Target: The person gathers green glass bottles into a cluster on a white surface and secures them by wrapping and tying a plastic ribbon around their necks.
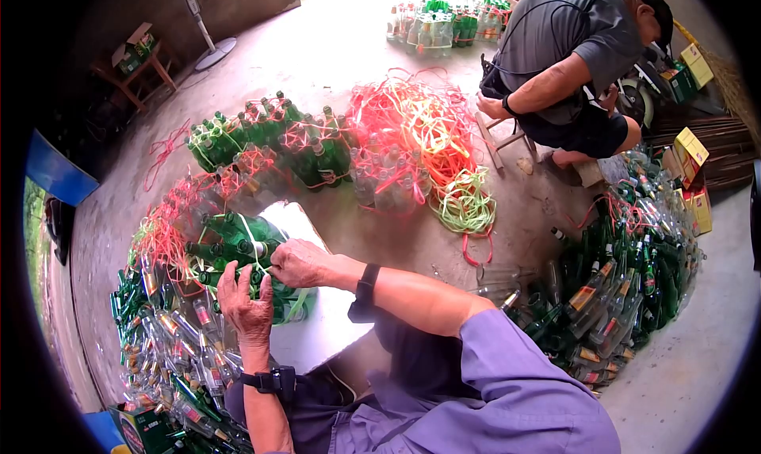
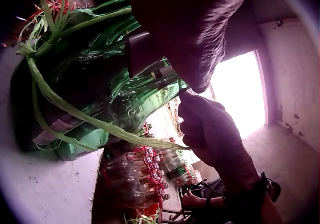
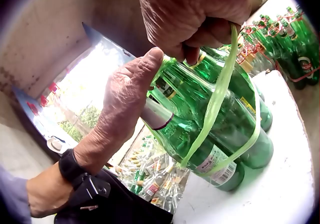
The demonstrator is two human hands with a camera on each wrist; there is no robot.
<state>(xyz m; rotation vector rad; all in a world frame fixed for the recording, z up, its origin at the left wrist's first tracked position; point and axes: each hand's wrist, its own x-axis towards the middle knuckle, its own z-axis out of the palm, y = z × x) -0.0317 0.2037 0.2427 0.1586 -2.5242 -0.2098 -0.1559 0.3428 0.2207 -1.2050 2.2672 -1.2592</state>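
Green glass bottles [image 1: 234, 230] stand bundled on a white board [image 1: 341, 323], with a light green strap [image 3: 217, 101] round them. The right hand [image 1: 301, 262] pinches the strap above the bottle necks; in the right wrist view the right hand [image 3: 195, 18] has its fingers curled round it. The left hand [image 1: 247, 307] rests against the necks with fingers raised and spread, and the left hand [image 3: 122, 101] has its thumb near the tops. In the left wrist view the strap [image 2: 100, 124] runs from a knot across the bottles to the right hand [image 2: 210, 129].
Tied bottle bundles [image 1: 317, 149] and a heap of red and green straps [image 1: 428, 129] lie beyond the board. Loose bottles [image 1: 186, 343] pile up at the left, more [image 1: 618, 288] at the right. A person [image 1: 563, 58] bends at the back right; a fan [image 1: 214, 54] stands back left.
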